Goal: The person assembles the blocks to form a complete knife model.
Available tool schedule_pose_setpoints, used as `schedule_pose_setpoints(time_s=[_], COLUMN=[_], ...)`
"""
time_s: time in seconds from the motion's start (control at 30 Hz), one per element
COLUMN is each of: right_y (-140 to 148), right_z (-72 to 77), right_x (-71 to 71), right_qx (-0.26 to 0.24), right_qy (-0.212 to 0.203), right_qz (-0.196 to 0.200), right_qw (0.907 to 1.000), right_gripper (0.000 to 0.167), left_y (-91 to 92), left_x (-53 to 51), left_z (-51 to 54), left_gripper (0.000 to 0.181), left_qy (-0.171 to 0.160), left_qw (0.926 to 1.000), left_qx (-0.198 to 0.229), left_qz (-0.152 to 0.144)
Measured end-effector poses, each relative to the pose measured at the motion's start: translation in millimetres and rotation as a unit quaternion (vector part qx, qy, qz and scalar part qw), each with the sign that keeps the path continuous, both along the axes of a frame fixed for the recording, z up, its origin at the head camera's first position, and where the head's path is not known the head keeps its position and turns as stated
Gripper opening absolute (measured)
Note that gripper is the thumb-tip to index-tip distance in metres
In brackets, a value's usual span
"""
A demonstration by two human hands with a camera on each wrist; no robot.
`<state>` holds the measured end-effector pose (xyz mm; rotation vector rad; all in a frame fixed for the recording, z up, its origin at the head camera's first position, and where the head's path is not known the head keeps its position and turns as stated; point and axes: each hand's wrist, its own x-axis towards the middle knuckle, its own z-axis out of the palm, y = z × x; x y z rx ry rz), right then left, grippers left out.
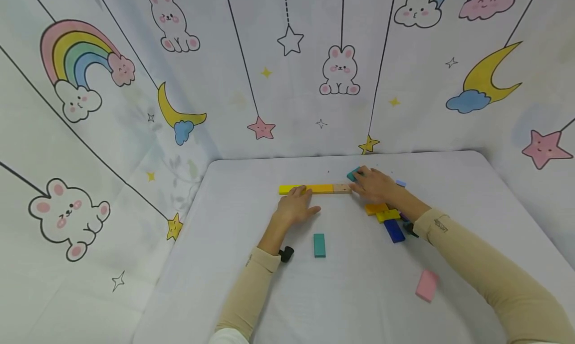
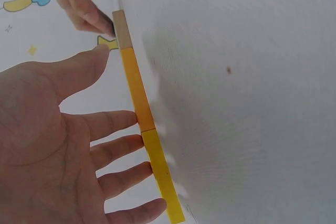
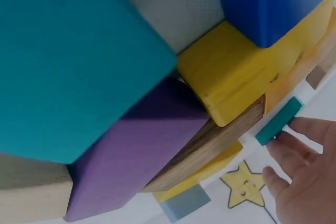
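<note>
A straight row holds a yellow block [image 2: 164,182], an orange block [image 1: 320,188] and a plain wooden block [image 1: 341,188]. My left hand [image 1: 294,206] has its fingers spread and nearly straight, their tips touching the yellow and orange blocks; in the left wrist view its thumb points toward the wooden block [image 2: 121,29]. My right hand [image 1: 377,186] is at the row's right end, beside a teal block [image 1: 354,173]. In the right wrist view its loosely bent fingers [image 3: 283,158] touch that teal block [image 3: 279,121].
Right of the row lies a pile with orange [image 1: 375,209], yellow [image 1: 388,215] and dark blue [image 1: 394,231] blocks, partly under my right forearm. Another teal block [image 1: 319,245] lies nearer, and a pink one [image 1: 427,286] at the front right. A printed cloth [image 1: 296,104] stands behind the table.
</note>
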<state>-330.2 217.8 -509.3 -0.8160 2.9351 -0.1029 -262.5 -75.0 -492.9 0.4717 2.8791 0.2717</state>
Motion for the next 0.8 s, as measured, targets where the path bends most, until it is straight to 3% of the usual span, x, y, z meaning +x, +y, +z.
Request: schedule_pose_setpoints(time_s=[0.2,0.47,0.8], right_y=[3.9,6.3,6.6], right_z=[-1.3,4.8,8.8], right_x=[3.4,14.8,28.5], right_qx=[0.025,0.000,0.019], right_qy=[-0.009,-0.025,0.013], right_qz=[-0.003,-0.025,-0.008], right_qw=[0.9996,0.9994,0.9997], right_gripper=[0.059,0.056,0.051], left_y=[-1.6,-0.7,-0.4], left_x=[0.5,0.7,0.2], left_z=[0.6,-1.1,-1.8], left_gripper=[0.073,0.073,0.074], left_qy=[-0.001,-0.003,-0.005], left_qw=[1.0000,1.0000,1.0000], left_qx=[0.000,-0.001,0.002], left_qz=[-0.003,-0.002,0.000])
